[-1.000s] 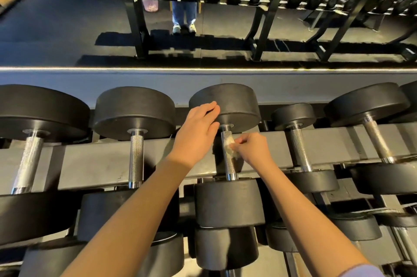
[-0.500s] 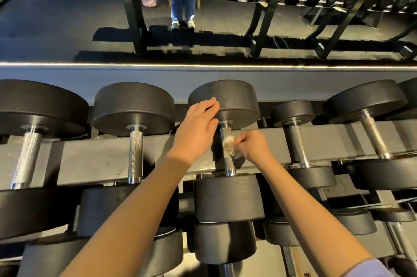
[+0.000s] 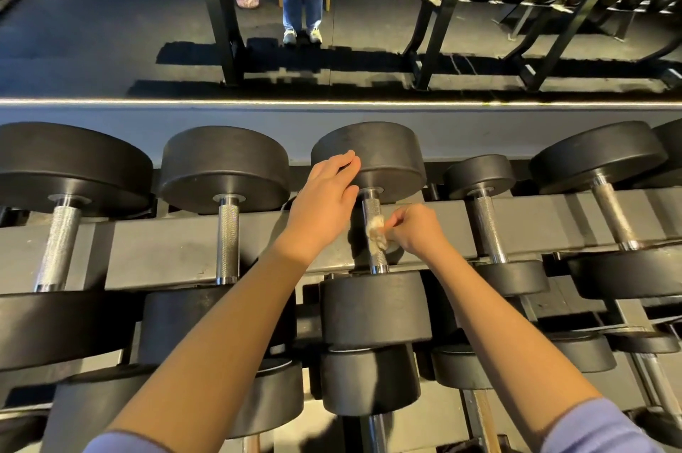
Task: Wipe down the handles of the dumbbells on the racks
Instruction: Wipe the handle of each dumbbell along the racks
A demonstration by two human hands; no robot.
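dumbbell heads [image 3: 369, 157] black | handle [image 3: 371, 207] knurled silver | cloth [image 3: 377, 233] off-white

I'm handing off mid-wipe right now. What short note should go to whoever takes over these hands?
Left hand: open, fingers resting on the far head of the middle dumbbell.
Right hand: pinches a crumpled white wipe against that dumbbell's knurled handle, about mid-length.
The dumbbell lies across the top rack rail, with neighbours on both sides.
Done: this handle is being wiped; which others are already clean cannot be told.
Left: finish this handle, then check the rest of the row, such as the next handle to the right.
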